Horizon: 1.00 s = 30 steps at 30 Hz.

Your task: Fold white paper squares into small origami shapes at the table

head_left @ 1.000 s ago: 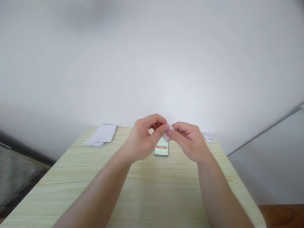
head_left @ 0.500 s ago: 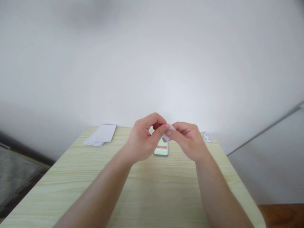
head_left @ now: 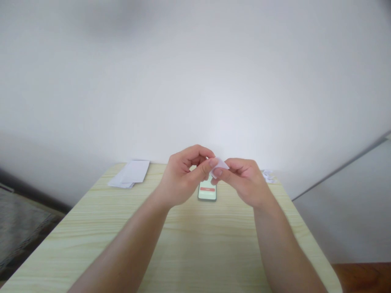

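Between my two hands, above the far half of the table, is a small folded piece of white paper (head_left: 221,163). My left hand (head_left: 187,176) pinches its left side between thumb and fingers. My right hand (head_left: 244,179) grips the lower right part, with the thumb lying on the near face. Fingers cover much of the paper, so its full folded shape is hidden. Below and behind the hands a phone (head_left: 207,194) lies face up on the table, its screen lit with a red bar; the hands hide its upper part.
A loose stack of white paper sheets (head_left: 134,171) lies at the table's far left. Several small white paper pieces (head_left: 269,176) sit at the far right, partly behind my right hand. The pale wood-grain table (head_left: 195,248) meets a white wall (head_left: 195,81) at the back.
My hands have shifted slightly apart, the left one a little leftward. The paper has turned, and more of its white face shows between my fingers.
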Available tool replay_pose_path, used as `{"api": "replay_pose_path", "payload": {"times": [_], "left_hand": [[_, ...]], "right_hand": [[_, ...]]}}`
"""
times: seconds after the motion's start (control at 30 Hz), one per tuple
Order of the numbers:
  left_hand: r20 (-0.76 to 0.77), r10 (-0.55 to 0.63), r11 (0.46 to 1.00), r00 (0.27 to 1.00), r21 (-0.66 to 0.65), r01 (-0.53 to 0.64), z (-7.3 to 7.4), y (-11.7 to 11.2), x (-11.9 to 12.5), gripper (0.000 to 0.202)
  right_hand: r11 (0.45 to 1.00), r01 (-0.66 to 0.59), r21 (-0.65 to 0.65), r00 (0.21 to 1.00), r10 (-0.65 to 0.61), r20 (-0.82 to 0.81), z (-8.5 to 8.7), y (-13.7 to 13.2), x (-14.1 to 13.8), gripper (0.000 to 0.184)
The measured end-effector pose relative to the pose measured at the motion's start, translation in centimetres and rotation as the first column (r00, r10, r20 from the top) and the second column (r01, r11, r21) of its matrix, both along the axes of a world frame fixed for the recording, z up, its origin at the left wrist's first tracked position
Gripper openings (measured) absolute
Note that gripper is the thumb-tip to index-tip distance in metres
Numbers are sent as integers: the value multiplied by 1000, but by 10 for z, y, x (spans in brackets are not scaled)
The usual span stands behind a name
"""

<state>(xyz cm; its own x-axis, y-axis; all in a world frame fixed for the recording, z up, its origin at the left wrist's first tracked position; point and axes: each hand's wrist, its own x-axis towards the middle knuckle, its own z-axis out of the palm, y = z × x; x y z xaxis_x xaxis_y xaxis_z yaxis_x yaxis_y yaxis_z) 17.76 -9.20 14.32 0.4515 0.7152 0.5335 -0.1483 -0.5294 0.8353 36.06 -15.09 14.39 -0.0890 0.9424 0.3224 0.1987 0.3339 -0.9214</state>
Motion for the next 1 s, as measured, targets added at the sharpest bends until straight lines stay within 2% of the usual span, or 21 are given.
{"api": "replay_pose_path", "payload": {"times": [0.1, 0.33, 0.47, 0.6, 0.8, 1.0], "left_hand": [[-42, -38, 999, 998, -8, 38, -1, 4, -3, 22], [-173, -11, 999, 985, 28, 16, -2, 9, -8, 27], [-184, -27, 999, 983, 24, 32, -2, 9, -8, 27], [-186, -19, 1000, 982, 18, 23, -1, 8, -9, 26], [-185, 24, 1000, 982, 15, -22, -4, 12, -10, 29], [-176, 10, 1000, 984, 9, -8, -6, 16, -10, 30]], "right_hand": [[1000, 10, 9, 999, -9, -33, -2, 2, 0, 29], [996, 49, 77, 997, -44, -61, -6, 5, 4, 26], [988, 87, 129, 996, -86, -10, -6, 2, 7, 23], [984, 130, 122, 989, -137, 53, -6, 2, 8, 25], [991, 93, 95, 992, -101, 76, -8, 5, 11, 26], [983, 128, 134, 981, -144, 126, -9, 4, 13, 25]]}}
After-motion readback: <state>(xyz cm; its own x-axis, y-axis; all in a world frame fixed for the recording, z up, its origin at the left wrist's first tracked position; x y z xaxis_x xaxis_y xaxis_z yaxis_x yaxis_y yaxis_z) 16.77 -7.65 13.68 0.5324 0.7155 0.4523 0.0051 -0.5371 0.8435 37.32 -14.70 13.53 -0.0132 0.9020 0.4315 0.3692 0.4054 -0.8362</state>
